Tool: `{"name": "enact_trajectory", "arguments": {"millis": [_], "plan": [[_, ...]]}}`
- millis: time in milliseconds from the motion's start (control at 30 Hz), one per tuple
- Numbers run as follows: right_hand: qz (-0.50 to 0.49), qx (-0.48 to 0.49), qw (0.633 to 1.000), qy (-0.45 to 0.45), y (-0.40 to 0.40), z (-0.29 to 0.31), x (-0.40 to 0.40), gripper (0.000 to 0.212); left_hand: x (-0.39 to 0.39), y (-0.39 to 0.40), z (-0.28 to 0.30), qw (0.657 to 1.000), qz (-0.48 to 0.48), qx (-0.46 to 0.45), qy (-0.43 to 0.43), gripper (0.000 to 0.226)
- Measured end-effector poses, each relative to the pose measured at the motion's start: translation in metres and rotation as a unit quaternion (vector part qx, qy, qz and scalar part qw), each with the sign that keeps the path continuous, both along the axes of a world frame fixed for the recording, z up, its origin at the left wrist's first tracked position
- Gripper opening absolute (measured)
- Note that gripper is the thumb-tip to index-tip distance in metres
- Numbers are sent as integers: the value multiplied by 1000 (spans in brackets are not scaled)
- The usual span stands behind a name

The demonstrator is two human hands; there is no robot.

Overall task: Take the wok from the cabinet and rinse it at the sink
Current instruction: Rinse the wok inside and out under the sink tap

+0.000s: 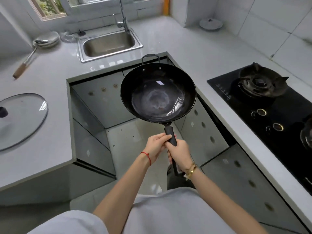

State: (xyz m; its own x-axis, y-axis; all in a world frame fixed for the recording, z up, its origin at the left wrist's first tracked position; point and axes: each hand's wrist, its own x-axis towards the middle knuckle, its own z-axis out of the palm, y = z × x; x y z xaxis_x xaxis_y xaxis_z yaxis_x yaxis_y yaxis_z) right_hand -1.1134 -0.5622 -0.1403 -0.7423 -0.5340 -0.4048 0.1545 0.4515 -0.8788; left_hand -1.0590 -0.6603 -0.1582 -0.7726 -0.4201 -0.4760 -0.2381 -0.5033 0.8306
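**Wok out and held over the cabinet corner, sink is up ahead**

So the black wok (pixel 158 93) sits right in the middle of the frame, held level in the air above the grey cabinet doors (pixel 103 98) in the inner corner of the L-shaped worktop (pixel 50 132). Its bowl faces up, with a pale worn ring in the bottom and a small loop handle on the far rim. The long dark handle points back toward the person.

Both hands are on that handle. The right hand (pixel 179 153) is clenched around it lower down, with a gold bracelet on the wrist. The left hand (pixel 156 146) wraps its fingers (pixel 166 136) around the handle just above, touching the right hand; there's a red string on that wrist.

The steel sink (pixel 109 44) is in the upper middle of the frame, beyond the wok and well apart from it, with the faucet (pixel 123 17) rising behind it. A glass lid (pixel 22 120) lies flat at the left edge, a wooden-handled ladle (pixel 27 59) rests on plates at upper left, and the black gas stove (pixel 270 105) fills the right side.
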Motion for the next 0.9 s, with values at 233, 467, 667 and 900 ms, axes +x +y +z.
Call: {"name": "enact_trajectory", "arguments": {"millis": [233, 467, 667, 900], "plan": [[54, 18, 998, 21, -82, 10, -122, 29, -112, -74, 11, 998, 67, 6, 7, 18], [92, 21, 995, 30, -159, 17, -223, 32, -208, -144, 23, 994, 109, 2, 2, 29], [104, 12, 994, 32, -221, 29, -289, 31, -272, -205, 33, 993, 117, 0, 12, 29], [95, 14, 995, 32, -303, 20, -354, 31, -338, -293, 25, 996, 93, 2, 14, 30]]}}
